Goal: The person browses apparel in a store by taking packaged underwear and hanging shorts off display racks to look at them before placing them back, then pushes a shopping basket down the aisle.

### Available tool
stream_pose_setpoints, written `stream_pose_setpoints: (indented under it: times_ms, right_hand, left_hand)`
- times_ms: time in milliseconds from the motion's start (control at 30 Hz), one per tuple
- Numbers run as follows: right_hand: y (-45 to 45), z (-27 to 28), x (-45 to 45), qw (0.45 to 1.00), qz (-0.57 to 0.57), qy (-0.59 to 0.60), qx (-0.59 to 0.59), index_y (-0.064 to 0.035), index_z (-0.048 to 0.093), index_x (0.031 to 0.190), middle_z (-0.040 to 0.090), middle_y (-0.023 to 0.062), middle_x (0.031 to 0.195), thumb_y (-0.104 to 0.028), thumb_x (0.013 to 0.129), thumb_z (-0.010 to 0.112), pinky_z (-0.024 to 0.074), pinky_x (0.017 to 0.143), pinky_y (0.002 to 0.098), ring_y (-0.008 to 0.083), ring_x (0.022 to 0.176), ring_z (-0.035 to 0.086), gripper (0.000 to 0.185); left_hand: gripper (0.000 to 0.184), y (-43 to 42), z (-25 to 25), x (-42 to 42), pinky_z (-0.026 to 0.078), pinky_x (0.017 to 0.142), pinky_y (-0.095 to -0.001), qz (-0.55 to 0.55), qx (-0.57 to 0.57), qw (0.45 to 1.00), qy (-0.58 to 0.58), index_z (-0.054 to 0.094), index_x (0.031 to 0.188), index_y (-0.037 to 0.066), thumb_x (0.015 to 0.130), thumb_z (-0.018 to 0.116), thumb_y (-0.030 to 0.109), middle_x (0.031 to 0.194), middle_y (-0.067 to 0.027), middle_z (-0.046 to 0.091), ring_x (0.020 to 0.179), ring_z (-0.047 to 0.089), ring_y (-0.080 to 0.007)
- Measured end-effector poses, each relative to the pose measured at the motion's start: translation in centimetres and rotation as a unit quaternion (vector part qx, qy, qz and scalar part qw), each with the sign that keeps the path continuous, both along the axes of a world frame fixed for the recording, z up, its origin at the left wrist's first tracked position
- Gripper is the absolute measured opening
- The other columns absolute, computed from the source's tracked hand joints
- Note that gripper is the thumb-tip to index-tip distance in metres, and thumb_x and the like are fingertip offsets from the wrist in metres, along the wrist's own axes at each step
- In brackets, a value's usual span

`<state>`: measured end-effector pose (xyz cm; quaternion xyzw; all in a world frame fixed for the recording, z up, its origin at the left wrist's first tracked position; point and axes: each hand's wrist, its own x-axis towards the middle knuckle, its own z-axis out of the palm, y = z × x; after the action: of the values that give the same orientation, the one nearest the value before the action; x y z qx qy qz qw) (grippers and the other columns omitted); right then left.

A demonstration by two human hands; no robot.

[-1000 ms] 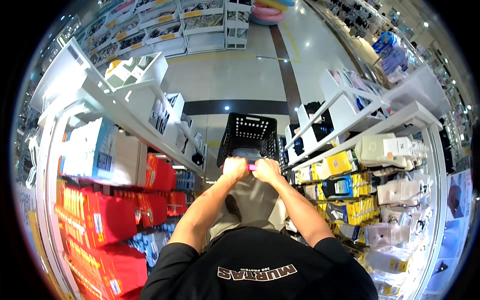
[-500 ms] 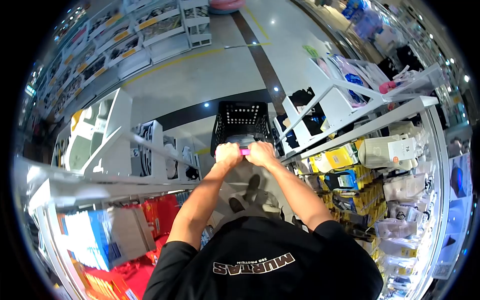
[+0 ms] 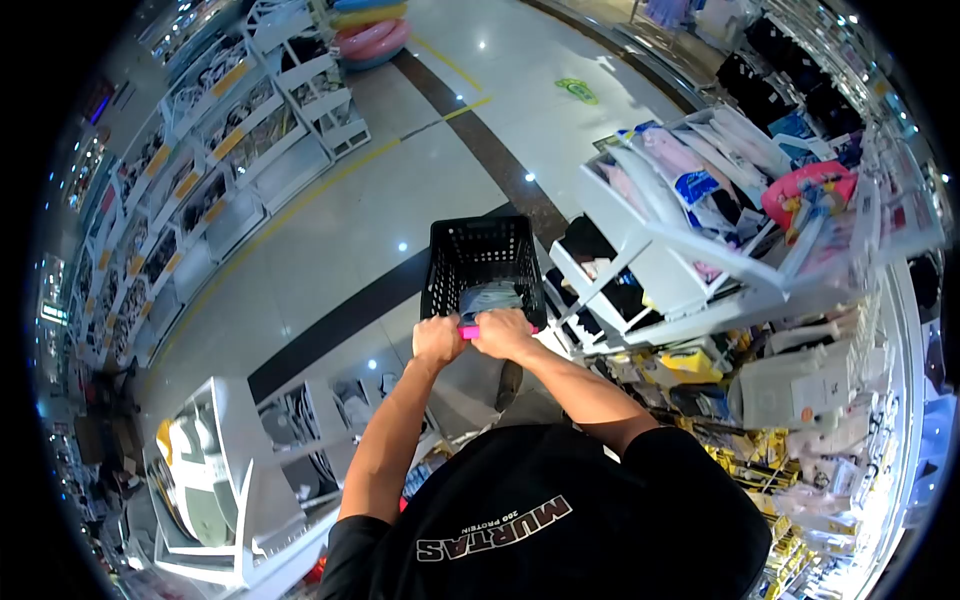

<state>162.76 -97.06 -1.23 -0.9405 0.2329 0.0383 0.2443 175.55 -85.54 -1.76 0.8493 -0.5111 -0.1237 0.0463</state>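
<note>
My left hand (image 3: 438, 341) and my right hand (image 3: 502, 333) are side by side, fingers wrapped round the pink handle (image 3: 470, 332) of a black basket cart. The black basket (image 3: 483, 240), with holes in its walls, is just beyond my hands. Inside it, near the handle, lies a greyish packet (image 3: 490, 298). One of my shoes (image 3: 509, 385) shows on the floor below the handle.
White bins with packaged goods (image 3: 680, 180) and hanging packets (image 3: 810, 390) stand at the right. At lower left is a white bin rack (image 3: 225, 480). Shelves (image 3: 235, 130) line the upper left, near stacked swim rings (image 3: 372, 38). A green floor marking (image 3: 577, 91) lies ahead.
The view has turned and moved forward out between the racks. The left rack has slid down and back, and more of the right bins shows. Both hands still hold the handle.
</note>
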Motion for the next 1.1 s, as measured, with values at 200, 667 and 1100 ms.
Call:
stream_pose_setpoints:
  times_ms: [200,667,1100]
  right_hand:
    - [-4.4,-0.3,4.2,0.999,-0.02,-0.039,0.021,-0.0053,0.072,0.091,0.073,0.0196,0.085,-0.033,0.08,0.068,0.0542,0.079,0.0505,0.0389,0.083,0.071,0.03]
    - [-14.1,-1.0,13.6,0.993,-0.109,-0.045,0.016,-0.0061,0.071,0.092,0.073,0.0183,0.086,-0.033,0.082,0.067,0.055,0.078,0.0509,0.0381,0.084,0.071,0.029]
    - [-25.7,0.8,21.7,0.975,-0.208,0.078,0.0,-0.0093,0.075,0.095,0.073,0.0187,0.089,-0.041,0.083,0.064,0.0567,0.078,0.0498,0.0386,0.086,0.071,0.035]
  left_hand:
    - [0.026,-4.9,-0.7,5.3,0.055,0.069,-0.049,-0.017,-0.049,0.999,-0.009,0.067,0.076,0.012,0.08,0.068,0.038,0.075,-0.0161,0.07,0.073,0.07,-0.0381]
    - [0.016,-17.7,-1.3,16.9,0.054,0.071,-0.0498,-0.123,-0.085,0.989,-0.005,0.067,0.073,0.012,0.073,0.067,0.028,0.072,-0.016,0.069,0.072,0.068,-0.0391]
    - [0.019,-32.8,-0.6,25.9,0.055,0.072,-0.0438,-0.269,-0.028,0.963,0.006,0.074,0.084,0.011,0.075,0.07,0.028,0.08,-0.0138,0.073,0.078,0.073,-0.031]
